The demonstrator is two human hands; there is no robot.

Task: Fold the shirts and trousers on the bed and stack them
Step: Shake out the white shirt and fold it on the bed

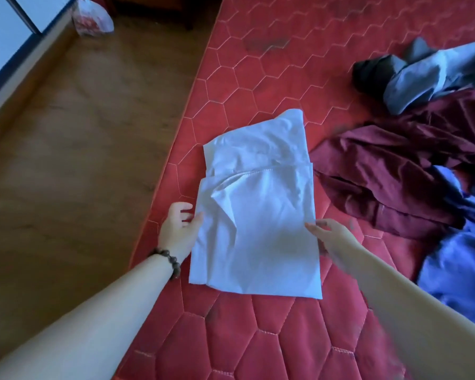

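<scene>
A white shirt lies partly folded into a tall rectangle on the red quilted mattress, near its left edge. My left hand pinches the shirt's left edge between thumb and fingers. My right hand grips the shirt's right edge, fingers partly under the cloth. A beaded bracelet sits on my left wrist. To the right lie a crumpled maroon garment, a blue garment and a grey-and-black garment, all unfolded.
The mattress edge runs diagonally beside a wooden floor on the left. A plastic bag stands on the floor at the top left, near a white wall panel.
</scene>
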